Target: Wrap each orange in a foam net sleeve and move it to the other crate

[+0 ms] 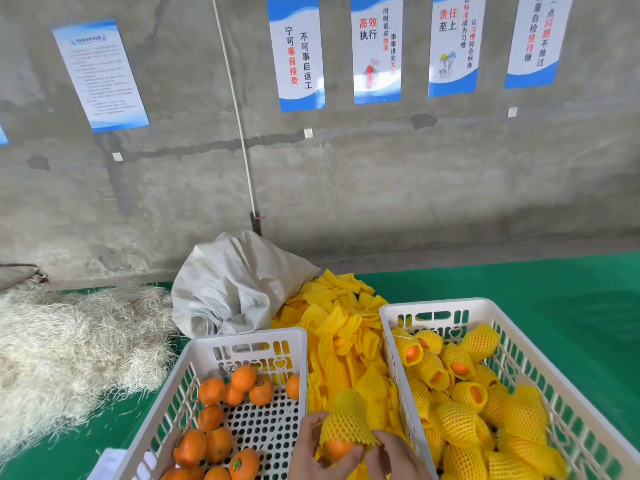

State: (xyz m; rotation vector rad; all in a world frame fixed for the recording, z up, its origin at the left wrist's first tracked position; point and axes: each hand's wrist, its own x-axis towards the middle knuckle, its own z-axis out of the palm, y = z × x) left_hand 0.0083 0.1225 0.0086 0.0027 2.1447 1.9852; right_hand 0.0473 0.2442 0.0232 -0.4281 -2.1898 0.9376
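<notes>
At the bottom centre, between the two crates, both hands hold one orange [337,449] half covered by a yellow foam net sleeve [346,419]. My left hand [313,452] cups the orange from the left. My right hand [393,457] pinches the sleeve's lower edge on the right. The left white crate [249,337] holds several bare oranges [221,391]. The right white crate [433,306] is packed with several sleeved oranges [460,368].
A heap of loose yellow foam sleeves [341,317] lies between and behind the crates on the green table [571,306]. A white woven sack [235,282] stands behind the left crate. Pale straw-like fibre [69,348] is piled at the left. A concrete wall with posters rises behind.
</notes>
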